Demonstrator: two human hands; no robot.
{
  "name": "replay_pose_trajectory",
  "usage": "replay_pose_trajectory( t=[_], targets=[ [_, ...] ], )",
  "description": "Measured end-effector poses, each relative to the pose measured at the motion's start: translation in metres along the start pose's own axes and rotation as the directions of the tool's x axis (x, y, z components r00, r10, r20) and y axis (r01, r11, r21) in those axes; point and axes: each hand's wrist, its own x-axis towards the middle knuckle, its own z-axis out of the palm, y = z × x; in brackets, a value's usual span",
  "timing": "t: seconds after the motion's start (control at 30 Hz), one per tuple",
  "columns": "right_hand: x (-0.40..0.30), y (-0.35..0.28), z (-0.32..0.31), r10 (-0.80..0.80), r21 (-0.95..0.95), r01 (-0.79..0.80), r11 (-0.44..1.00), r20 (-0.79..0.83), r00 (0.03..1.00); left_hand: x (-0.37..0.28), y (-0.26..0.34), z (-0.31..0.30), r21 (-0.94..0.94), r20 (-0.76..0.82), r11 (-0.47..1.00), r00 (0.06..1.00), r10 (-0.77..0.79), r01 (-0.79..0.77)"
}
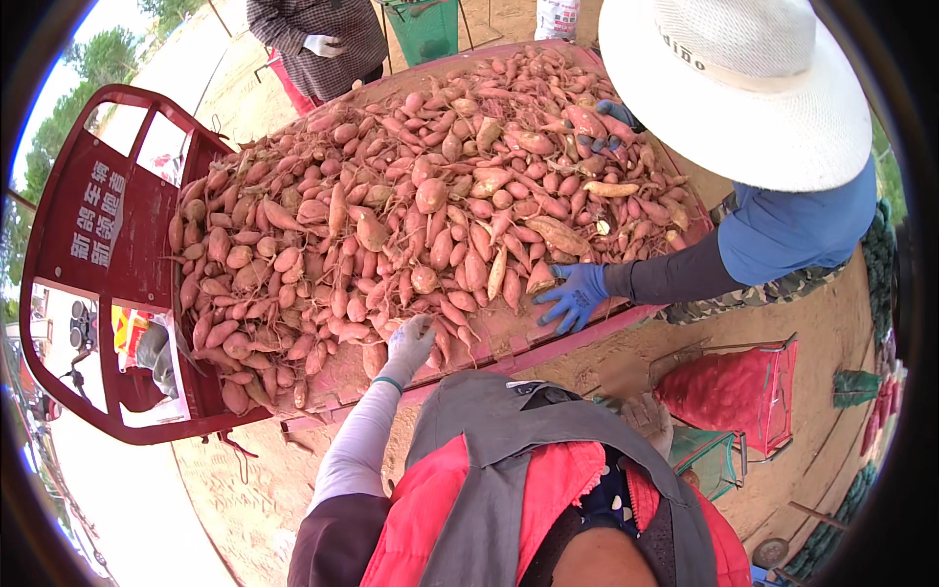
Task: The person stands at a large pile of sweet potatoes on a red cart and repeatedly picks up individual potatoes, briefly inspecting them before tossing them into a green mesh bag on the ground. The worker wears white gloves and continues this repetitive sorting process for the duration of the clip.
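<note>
Pink-skinned sweet potatoes (411,220), many with thin roots, cover the red flatbed (506,323) of a cart before me. My left hand (411,342), in a pale glove with a white sleeve above it, is at the near edge of this heap. Its fingers curl against the sweet potatoes, and whether one is gripped is hidden. Down by my right side, my right hand (651,420) is gloved and partly covered by my grey apron (506,425). It is above a green mesh bag (706,458) held in a metal frame; I cannot see what its fingers do.
A co-worker in a white hat (733,88) rests one blue-gloved hand (576,297) on the bed's edge, the other on the heap. Another person (323,44) stands across. The cart's red rail (81,220) rises left. A filled red mesh bag (722,389) stands right.
</note>
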Motion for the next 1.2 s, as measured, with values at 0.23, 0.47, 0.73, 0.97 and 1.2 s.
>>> replay_pose_trajectory(
  t=[0.23,0.47,0.73,0.97,1.2],
  targets=[
    [-0.028,0.022,0.048,-0.155,-0.018,0.154,0.988,-0.063,0.986,0.123,0.013,0.022,0.06,-0.178,0.967,0.95,0.255,-0.248],
    [-0.077,0.065,0.048,-0.217,-0.189,0.173,0.967,-0.244,0.945,0.162,0.047,0.006,0.163,-0.06,0.98,0.992,-0.108,0.117],
    [-0.059,0.074,0.096,-0.194,-0.334,0.108,0.937,-0.235,0.953,0.156,0.018,0.024,0.193,0.096,0.969,0.986,0.138,-0.154],
    [0.081,0.089,0.224,-0.124,-0.852,0.179,0.493,0.135,0.983,0.131,0.083,-0.032,-0.421,0.21,0.897,0.948,0.24,-0.134],
    [0.152,0.128,0.311,0.004,-0.647,0.18,0.741,0.272,0.962,0.105,0.11,-0.04,-0.689,0.228,0.696,0.851,0.473,-0.202]
  ],
)
